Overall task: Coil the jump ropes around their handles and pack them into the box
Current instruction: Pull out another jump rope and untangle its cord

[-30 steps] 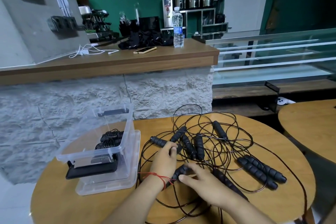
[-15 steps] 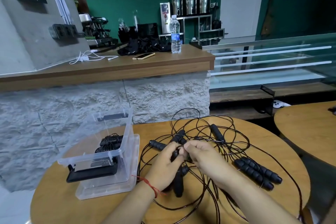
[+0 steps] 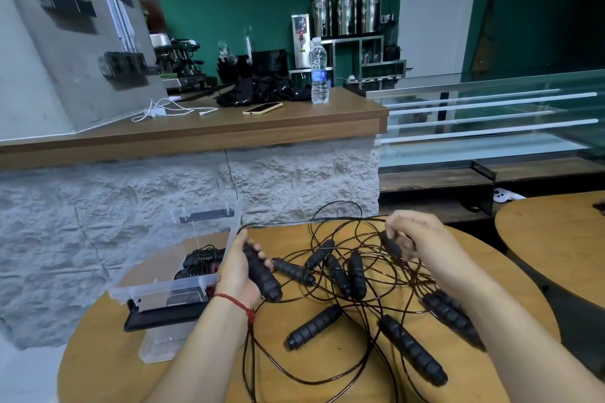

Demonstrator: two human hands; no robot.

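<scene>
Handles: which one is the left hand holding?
The handle beside the clear box, gripped by the left hand, its rope pinched by the right hand; the others lie loose.

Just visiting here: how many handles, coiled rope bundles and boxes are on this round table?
Black handles: 10, one gripped in the left hand, one in the right hand
Clear box: 1
Coiled bundles seen inside it: 2
Total: 13

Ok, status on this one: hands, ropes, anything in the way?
Left hand grips handle; right hand pinches its rope. Coiled ropes in box. Loose ropes tangled on table.
</scene>
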